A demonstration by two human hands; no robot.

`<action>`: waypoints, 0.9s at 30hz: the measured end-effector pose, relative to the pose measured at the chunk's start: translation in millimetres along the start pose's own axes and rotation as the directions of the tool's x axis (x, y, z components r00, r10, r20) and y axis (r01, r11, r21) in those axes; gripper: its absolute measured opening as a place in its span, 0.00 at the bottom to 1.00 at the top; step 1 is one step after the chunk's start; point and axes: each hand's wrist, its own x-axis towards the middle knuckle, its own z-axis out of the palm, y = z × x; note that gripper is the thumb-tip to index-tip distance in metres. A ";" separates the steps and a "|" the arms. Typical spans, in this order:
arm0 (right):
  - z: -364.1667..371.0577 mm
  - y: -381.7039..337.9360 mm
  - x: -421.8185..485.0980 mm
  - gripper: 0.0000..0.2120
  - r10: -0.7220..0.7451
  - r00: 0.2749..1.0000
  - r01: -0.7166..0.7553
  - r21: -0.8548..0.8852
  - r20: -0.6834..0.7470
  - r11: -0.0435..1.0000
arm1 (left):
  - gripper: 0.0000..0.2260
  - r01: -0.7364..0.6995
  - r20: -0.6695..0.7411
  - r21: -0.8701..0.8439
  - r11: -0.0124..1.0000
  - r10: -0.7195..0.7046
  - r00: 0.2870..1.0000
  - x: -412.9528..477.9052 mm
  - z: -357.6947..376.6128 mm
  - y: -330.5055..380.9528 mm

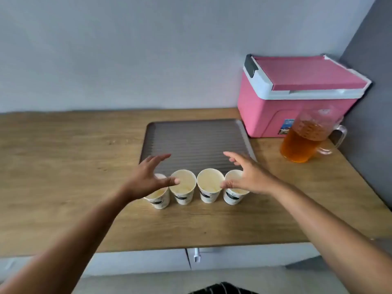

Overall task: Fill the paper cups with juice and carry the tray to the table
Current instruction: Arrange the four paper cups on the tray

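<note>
Several white paper cups with dark printed marks stand in a row on the wooden counter, just in front of the grey ribbed tray (pixel 197 141). My left hand (pixel 148 177) hovers with spread fingers over the leftmost cup (pixel 159 199), its thumb above the second cup (pixel 184 192). Over the rightmost cup (pixel 233 197) my right hand (pixel 248 177) is spread, thumb near the third cup (pixel 210 187). Neither hand holds anything. A clear pitcher of amber juice (pixel 303 143) stands at the right.
A pink cooler box (pixel 297 96) with a white-rimmed lid sits at the back right against the wall, behind the pitcher. The wooden counter (pixel 63 177) extends left. A grey wall closes the right side. White cabinet fronts lie below the counter edge.
</note>
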 end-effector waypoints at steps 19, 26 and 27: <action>7.9 35.6 -4.8 0.44 0.035 0.991 -0.039 -0.029 -0.129 0.999 | 0.39 0.017 -0.067 0.099 0.995 -0.010 0.998 -9.1 -3.6 -47.6; -18.6 31.8 58.8 0.43 0.078 0.949 -0.088 -0.017 -0.306 0.996 | 0.40 0.041 -0.179 0.067 0.997 -0.028 0.983 58.3 -34.0 -41.1; -18.9 30.5 73.2 0.42 0.083 0.946 -0.092 -0.015 -0.314 0.996 | 0.39 0.043 -0.185 0.059 0.997 -0.032 0.982 73.5 -32.4 -38.5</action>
